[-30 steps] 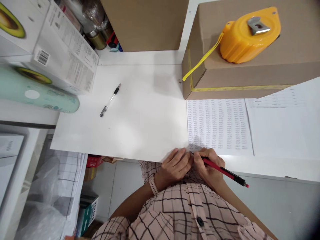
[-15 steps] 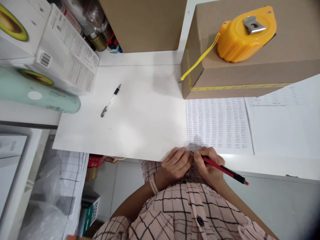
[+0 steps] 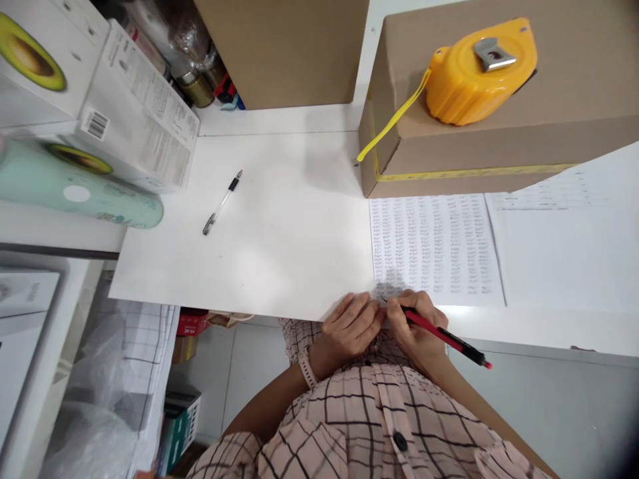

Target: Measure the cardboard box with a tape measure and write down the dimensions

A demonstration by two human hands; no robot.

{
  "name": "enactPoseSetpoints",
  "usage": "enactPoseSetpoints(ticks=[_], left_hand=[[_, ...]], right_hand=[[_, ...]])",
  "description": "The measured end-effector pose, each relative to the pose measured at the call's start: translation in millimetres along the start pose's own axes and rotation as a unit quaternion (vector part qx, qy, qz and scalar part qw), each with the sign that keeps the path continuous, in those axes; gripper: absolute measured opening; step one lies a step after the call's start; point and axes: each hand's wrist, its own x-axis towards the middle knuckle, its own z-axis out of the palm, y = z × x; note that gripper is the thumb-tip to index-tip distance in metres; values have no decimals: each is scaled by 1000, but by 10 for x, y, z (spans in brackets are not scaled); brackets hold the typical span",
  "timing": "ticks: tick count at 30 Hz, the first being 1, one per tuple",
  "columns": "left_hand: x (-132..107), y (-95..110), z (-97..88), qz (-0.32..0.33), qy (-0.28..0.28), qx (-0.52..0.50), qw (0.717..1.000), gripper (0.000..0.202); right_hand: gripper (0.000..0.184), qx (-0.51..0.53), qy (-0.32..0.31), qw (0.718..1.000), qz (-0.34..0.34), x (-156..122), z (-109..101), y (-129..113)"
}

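My right hand (image 3: 417, 327) is closed around a red and black pen (image 3: 444, 338), its tip at the near left corner of a printed sheet (image 3: 434, 243) full of small text rows. My left hand (image 3: 349, 329) rests at the table's near edge, touching the right hand, fingers curled loosely against the sheet's corner; nothing shows in them. A second sheet (image 3: 564, 253) lies to the right of the first.
A clear pen (image 3: 221, 201) lies on the white table (image 3: 279, 226). A cardboard box (image 3: 499, 133) carries a yellow tape reel (image 3: 479, 73). White avocado-printed boxes (image 3: 100, 100) and a mint cylinder (image 3: 74, 193) sit at left. Another cardboard box (image 3: 284, 46) stands behind.
The hands stay at the sheet's corner with barely any movement. The view has shifted slightly, nothing else differs.
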Motion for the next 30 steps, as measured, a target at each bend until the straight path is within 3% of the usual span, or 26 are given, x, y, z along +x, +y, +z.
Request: enactPoseSetpoints(ticks=[7, 21, 30], left_hand=[[1, -7, -4, 0, -2, 3, 1000, 25], [21, 0, -17, -1, -5, 13, 1000, 25], [9, 0, -24, -2, -13, 1, 1000, 28]], right_hand=[[18, 4, -4, 1000, -19, 3, -10, 13], [24, 24, 2, 1000, 14, 11, -17, -46], [21, 12, 3, 1000, -10, 21, -15, -18]])
